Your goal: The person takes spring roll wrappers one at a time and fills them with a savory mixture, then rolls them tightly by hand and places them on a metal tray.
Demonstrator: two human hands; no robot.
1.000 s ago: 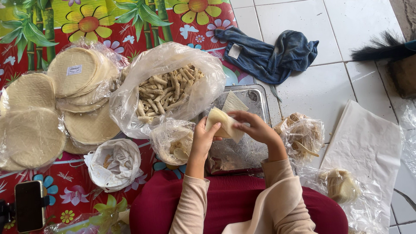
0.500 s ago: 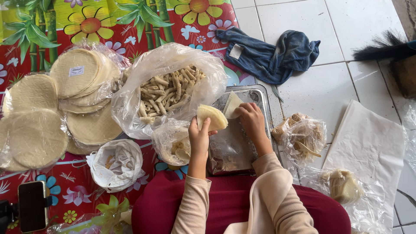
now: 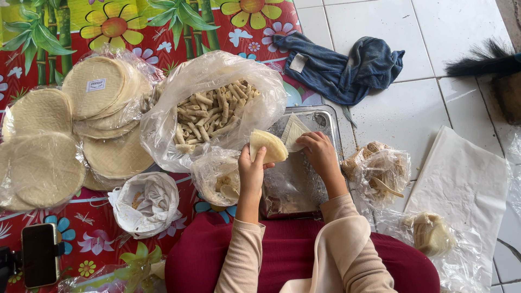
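Note:
My left hand point(image 3: 252, 172) holds up a pale folded wrapper point(image 3: 267, 145) above the metal tray point(image 3: 326, 119). My right hand point(image 3: 319, 154) rests on the tray, fingers on a triangular piece of wrapper point(image 3: 293, 132) lying at the tray's far end. Just left of the tray stands a big clear plastic bag point(image 3: 163, 125) full of rolled sticks point(image 3: 211, 115). A smaller plastic bag point(image 3: 217, 174) with pale bits sits under my left hand.
Stacks of round flat wrappers point(image 3: 46, 141) in plastic lie on the flowered mat at left. A white bag point(image 3: 145, 203) and a phone point(image 3: 39, 255) are near my knee. A blue cloth point(image 3: 342, 65), a brush point(image 3: 488, 62), white paper point(image 3: 467, 184) and more plastic bags point(image 3: 380, 168) lie on the tiles at right.
My hands have parted. The left hand kept the folded wrapper and raised it; the right hand moved down onto the tray and now touches the triangular piece.

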